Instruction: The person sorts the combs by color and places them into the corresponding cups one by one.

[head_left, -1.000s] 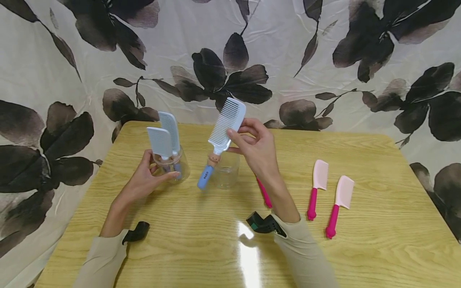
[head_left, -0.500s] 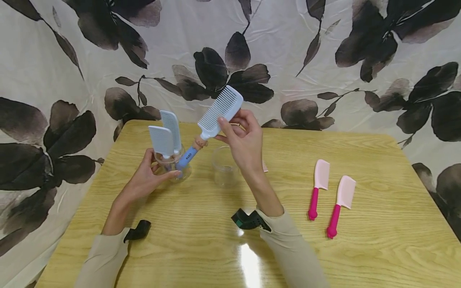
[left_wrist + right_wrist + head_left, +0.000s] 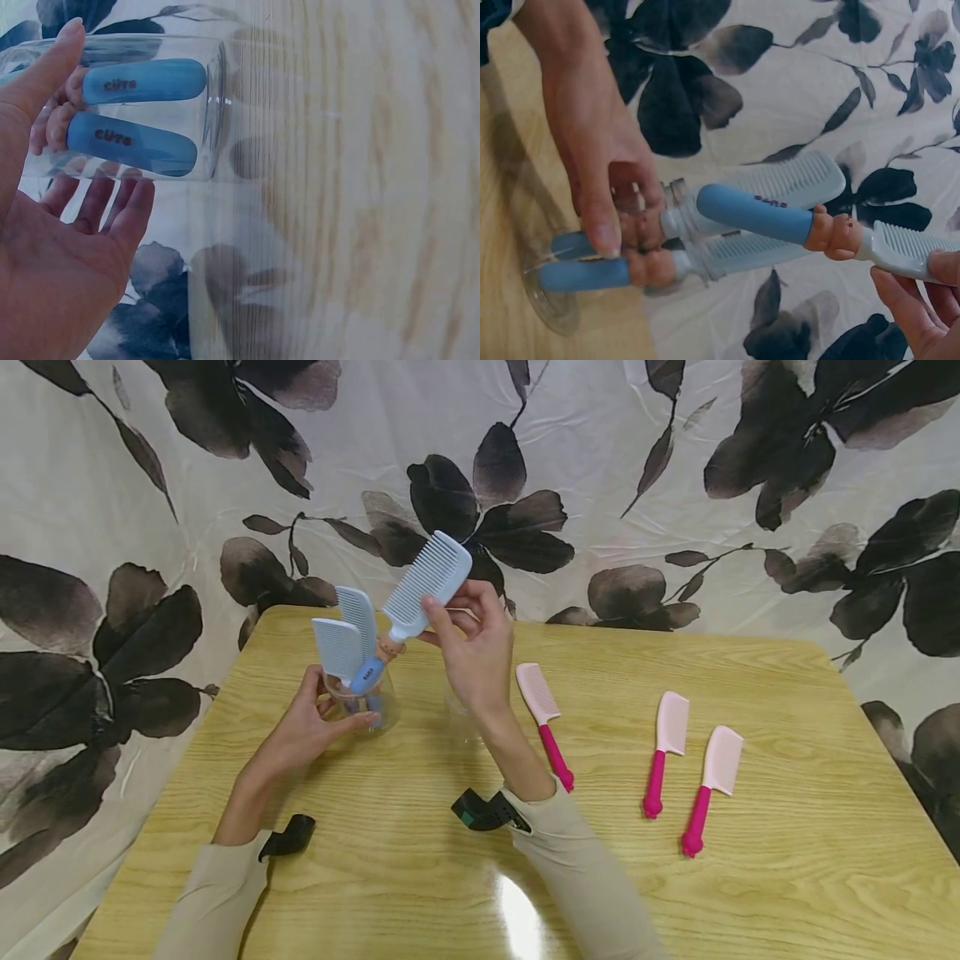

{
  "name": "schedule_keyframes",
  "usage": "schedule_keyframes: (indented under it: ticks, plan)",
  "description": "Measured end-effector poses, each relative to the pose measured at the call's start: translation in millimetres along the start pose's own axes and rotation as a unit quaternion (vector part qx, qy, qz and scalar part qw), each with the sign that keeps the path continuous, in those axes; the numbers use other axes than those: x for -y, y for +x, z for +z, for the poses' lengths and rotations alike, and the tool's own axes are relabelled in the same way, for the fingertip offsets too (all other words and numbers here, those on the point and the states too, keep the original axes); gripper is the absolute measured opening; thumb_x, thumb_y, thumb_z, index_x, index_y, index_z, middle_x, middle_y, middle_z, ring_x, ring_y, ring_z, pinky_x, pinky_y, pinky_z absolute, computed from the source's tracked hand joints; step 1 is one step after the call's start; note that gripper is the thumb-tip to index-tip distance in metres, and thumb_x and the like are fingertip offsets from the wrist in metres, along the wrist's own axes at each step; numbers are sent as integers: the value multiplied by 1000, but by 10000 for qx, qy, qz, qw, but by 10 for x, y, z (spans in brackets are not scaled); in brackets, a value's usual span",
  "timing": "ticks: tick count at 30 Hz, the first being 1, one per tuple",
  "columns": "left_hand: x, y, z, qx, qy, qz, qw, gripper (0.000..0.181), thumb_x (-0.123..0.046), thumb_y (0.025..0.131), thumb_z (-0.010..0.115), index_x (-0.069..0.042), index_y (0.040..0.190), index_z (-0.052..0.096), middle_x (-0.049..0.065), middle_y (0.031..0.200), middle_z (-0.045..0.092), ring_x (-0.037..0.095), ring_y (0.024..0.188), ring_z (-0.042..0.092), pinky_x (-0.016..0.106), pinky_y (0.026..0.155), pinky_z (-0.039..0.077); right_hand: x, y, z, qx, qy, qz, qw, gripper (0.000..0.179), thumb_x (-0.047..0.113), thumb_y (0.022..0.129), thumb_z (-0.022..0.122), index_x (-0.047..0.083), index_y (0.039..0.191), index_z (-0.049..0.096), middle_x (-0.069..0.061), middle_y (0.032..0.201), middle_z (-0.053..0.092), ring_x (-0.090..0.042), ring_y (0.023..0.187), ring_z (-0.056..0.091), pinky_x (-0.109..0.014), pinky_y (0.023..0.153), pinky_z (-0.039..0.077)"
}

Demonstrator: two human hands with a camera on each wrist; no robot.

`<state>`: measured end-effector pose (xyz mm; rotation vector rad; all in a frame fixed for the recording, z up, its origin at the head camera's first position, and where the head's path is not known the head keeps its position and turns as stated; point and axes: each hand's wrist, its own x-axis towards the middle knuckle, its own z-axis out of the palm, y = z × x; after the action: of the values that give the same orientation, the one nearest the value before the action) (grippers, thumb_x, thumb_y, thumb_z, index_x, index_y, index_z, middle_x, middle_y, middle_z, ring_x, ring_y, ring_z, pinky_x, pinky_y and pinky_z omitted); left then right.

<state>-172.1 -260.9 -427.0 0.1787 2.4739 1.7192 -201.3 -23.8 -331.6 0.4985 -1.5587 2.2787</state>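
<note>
My left hand [image 3: 311, 727] grips a clear jar [image 3: 386, 706] at the table's left, thumb on one side and fingers round the other. Inside stand two light blue combs [image 3: 337, 647], teeth up; through the wall the left wrist view shows their blue handles [image 3: 142, 81] marked "CUTE". My right hand [image 3: 476, 647] pinches a third light blue comb [image 3: 431, 581] by its toothed head. That comb tilts, its blue handle [image 3: 754, 214] pointing down to the left, with a brown figure at the neck. The handle's end overlaps the jar's mouth in the head view, close by the rim.
A second clear jar [image 3: 459, 718] stands mid-table, partly hidden behind my right forearm. To the right lie three pink combs with magenta handles: one comb [image 3: 538, 693] near the forearm, another comb [image 3: 671, 724] and a third comb [image 3: 722, 762] further right. Floral cloth [image 3: 600, 460] hangs behind the table.
My right hand has moved left with the held comb, which tilts more and has its handle end now at the left jar's mouth. My left hand stays on that jar.
</note>
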Motion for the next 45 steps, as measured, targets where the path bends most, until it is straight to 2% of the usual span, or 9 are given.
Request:
schedule_keyframes:
  ticks: [7,12,19,24,28,31,35,39,45]
  plan:
    - [2,14,11,-48,42,187,9998,83,-9,90,80,0,146,20,23,149,28,38,142,32,63,120,23,-39,30,64,25,-306,-388,9988,26,-7,95,69,-12,115,54,-20,101,62,-16,86,68,-41,74,64]
    - [1,7,6,-41,62,148,9999,83,-10,91,81,0,147,20,23,150,28,38,143,31,64,120,22,-54,45,108,235,-639,-764,9947,27,-5,94,71,-11,116,55,-25,103,63,-27,88,70,-39,73,64]
    - [4,-7,-7,-21,85,133,9999,84,-11,91,81,-1,147,19,22,150,28,39,145,30,64,121,21,-63,-13,163,841,-1100,-1619,9770,30,-4,94,72,-10,119,56,-26,107,67,-32,93,72,-35,75,63]
    - [14,-6,-5,-9,64,126,9999,81,-14,92,80,-3,146,20,19,147,29,38,143,31,64,120,21,-88,-67,200,1258,-1179,-1837,9677,31,-7,91,73,-9,118,58,-27,111,68,-32,96,73,-31,77,62]
    - [27,-6,2,2,23,133,9999,79,-15,92,80,-5,144,22,15,143,31,36,139,33,65,119,23,-108,-105,238,1612,-1563,-1997,9538,28,-4,92,74,-7,115,59,-24,110,69,-29,100,73,-24,80,60]
    - [30,-5,4,4,21,151,9999,77,-15,92,80,-5,143,22,15,142,31,36,138,33,65,119,23,-122,-102,263,1668,-1731,-2184,9458,26,-3,93,74,-6,114,59,-22,109,69,-28,100,73,-21,81,59]
    - [18,-8,3,28,19,104,9999,78,-18,92,80,-6,143,22,17,145,30,36,140,32,65,119,23,-128,-76,282,1532,-1700,-2347,9447,27,-4,93,73,-7,116,59,-23,110,68,-28,101,73,-22,82,59]
    - [5,-15,-5,69,31,28,10000,79,-21,93,80,-7,145,21,18,149,29,37,143,29,65,119,22,-139,-58,296,1662,-1764,-2300,9425,28,-4,93,73,-7,116,59,-23,112,67,-28,102,73,-21,83,59]
    - [14,-14,-20,67,39,13,10000,79,-20,92,80,-7,144,22,17,150,29,36,145,27,66,120,19,-164,-39,310,1663,-1691,-1932,9521,28,-1,94,72,-6,118,58,-23,113,68,-26,102,73,-22,80,60]
